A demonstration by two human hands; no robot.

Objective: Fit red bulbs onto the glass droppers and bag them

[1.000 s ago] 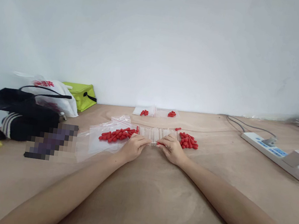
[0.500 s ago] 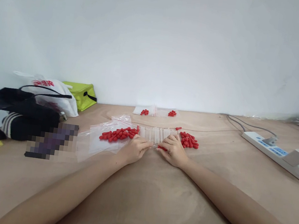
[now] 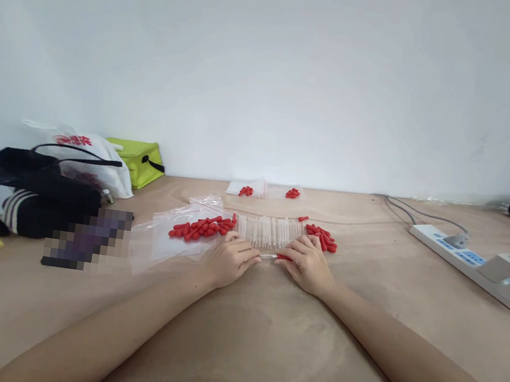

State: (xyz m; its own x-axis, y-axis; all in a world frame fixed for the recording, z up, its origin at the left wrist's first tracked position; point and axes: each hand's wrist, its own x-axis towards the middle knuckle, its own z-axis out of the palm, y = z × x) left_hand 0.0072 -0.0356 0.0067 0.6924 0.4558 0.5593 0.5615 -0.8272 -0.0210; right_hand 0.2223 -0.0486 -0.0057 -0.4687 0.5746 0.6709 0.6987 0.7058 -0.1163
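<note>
A slim clear dropper tube point(image 3: 268, 257) lies level between my two hands. My left hand point(image 3: 230, 260) pinches its left end between thumb and fingers. My right hand point(image 3: 309, 267) grips a red rubber bulb point(image 3: 284, 258) at the tube's right end; my fingers hide whether the tube sits inside it. Just beyond my hands is a row of many clear tubes point(image 3: 264, 231) lying side by side. One heap of red bulbs point(image 3: 202, 228) rests left of the row on clear plastic bags point(image 3: 159, 247). Another heap of red bulbs point(image 3: 322, 237) is by my right hand.
Near the wall lie two small bags point(image 3: 235, 186) with red bulbs. A white power strip point(image 3: 453, 250) with plugs and cables is on the right. To the left are a black bag point(image 3: 49, 200), a white plastic bag point(image 3: 117, 175) and a lime-green bag point(image 3: 133, 164).
My hands have come slightly nearer to me, and my right hand has shifted right. More of the clear tube shows between them, and the row behind is less covered.
</note>
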